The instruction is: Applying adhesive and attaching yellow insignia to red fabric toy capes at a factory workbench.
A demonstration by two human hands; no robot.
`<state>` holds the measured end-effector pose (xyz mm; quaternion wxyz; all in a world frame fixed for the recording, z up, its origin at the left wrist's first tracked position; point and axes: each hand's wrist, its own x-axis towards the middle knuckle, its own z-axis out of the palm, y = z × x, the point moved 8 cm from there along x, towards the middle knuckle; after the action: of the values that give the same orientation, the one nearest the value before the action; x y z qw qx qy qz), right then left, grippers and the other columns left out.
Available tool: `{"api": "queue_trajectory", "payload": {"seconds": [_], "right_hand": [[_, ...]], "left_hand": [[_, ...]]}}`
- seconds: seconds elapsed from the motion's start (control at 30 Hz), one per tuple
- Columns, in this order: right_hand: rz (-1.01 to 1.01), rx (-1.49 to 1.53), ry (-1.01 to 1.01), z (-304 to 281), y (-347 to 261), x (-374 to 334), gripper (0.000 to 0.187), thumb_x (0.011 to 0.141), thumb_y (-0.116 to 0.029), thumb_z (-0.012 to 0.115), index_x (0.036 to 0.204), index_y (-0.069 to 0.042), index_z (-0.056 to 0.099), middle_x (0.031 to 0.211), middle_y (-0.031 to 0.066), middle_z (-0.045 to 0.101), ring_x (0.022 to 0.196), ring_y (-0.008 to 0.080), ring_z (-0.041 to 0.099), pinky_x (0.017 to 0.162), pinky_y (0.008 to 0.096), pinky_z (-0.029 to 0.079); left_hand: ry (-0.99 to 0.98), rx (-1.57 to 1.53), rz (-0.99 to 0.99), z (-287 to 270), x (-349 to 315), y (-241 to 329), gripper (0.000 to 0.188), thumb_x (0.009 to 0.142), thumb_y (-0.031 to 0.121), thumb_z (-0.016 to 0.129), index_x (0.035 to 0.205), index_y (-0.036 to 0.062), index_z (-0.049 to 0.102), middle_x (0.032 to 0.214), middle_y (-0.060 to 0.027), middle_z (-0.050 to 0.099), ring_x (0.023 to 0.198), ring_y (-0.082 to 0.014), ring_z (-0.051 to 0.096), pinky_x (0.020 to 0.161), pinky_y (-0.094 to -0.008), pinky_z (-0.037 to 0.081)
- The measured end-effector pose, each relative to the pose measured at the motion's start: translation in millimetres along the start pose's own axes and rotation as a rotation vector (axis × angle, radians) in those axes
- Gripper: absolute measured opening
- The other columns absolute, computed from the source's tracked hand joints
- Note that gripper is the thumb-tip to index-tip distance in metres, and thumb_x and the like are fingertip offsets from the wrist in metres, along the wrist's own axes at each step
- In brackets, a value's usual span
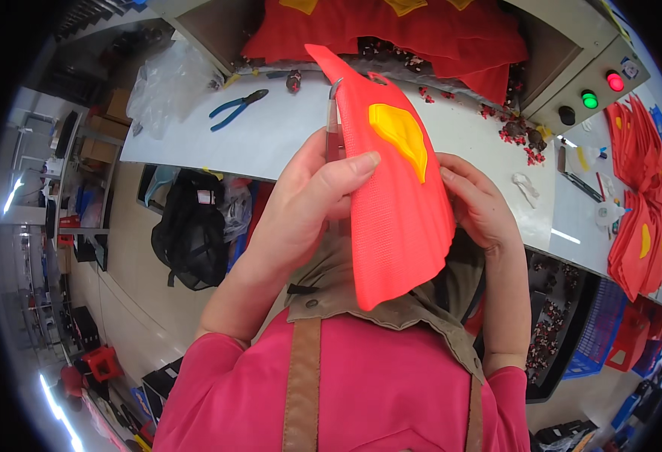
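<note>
In front of me I hold up a red, ribbed, rubber-like moulded piece (pixel 399 233) with a yellow leaf-shaped inset (pixel 401 135) and a narrow pointed tip at the top. My left hand (pixel 312 184) is closed on its left edge, thumb lying on the red face. Along that same edge, partly hidden by the fingers, shows a slim metal tool (pixel 334 113) with a dark red part; its kind I cannot make out. At the right edge my right hand (pixel 482 197) has its fingers bent against the piece, the fingertips partly hidden behind it.
Blue-handled pliers (pixel 233 108) lie on the white table (pixel 173 143). More red pieces (pixel 444 38) are heaped inside the machine at the back, and others are stacked (pixel 643 233) at the right. Red and dark scraps (pixel 523 135) litter the table. A control panel (pixel 587 90) has lit buttons.
</note>
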<state>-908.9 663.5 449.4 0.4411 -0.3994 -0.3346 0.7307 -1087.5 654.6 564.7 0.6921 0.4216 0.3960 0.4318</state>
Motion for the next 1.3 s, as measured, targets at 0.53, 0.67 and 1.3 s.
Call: {"api": "queue_trajectory", "payload": {"seconds": [0.53,0.67,1.3], "right_hand": [[0.048,0.017,0.032,4,2,0,0.036,0.097,-0.017,0.052,0.126,0.003,0.052,0.116,0.0103,0.061,0.106,0.0145,0.059,0.092,0.0271,0.047],[0.001,0.053,0.039,3,-3,1,0.035,0.097,-0.017,0.051,0.126,0.002,0.052,0.116,0.0092,0.061,0.107,0.0142,0.058,0.093,0.027,0.046],[-0.321,-0.237,0.001,5,-13,-43,0.016,0.091,-0.007,0.061,0.105,-0.004,0.054,0.101,0.0014,0.06,0.093,0.0088,0.056,0.085,0.0253,0.045]], "left_hand": [[0.073,-0.03,-0.042,-9,1,-8,0.041,0.089,0.017,0.054,0.125,-0.0011,0.045,0.106,-0.0063,0.059,0.085,-0.0057,0.058,0.066,-0.0171,0.044],[0.03,-0.016,-0.035,-17,1,-12,0.043,0.089,0.017,0.054,0.126,-0.0014,0.045,0.108,-0.0079,0.059,0.091,-0.0089,0.06,0.074,-0.0202,0.048],[0.103,0.303,0.023,-74,39,-26,0.032,0.088,0.021,0.069,0.112,0.001,0.062,0.097,-0.003,0.066,0.089,-0.0081,0.061,0.083,-0.0243,0.049]]}}
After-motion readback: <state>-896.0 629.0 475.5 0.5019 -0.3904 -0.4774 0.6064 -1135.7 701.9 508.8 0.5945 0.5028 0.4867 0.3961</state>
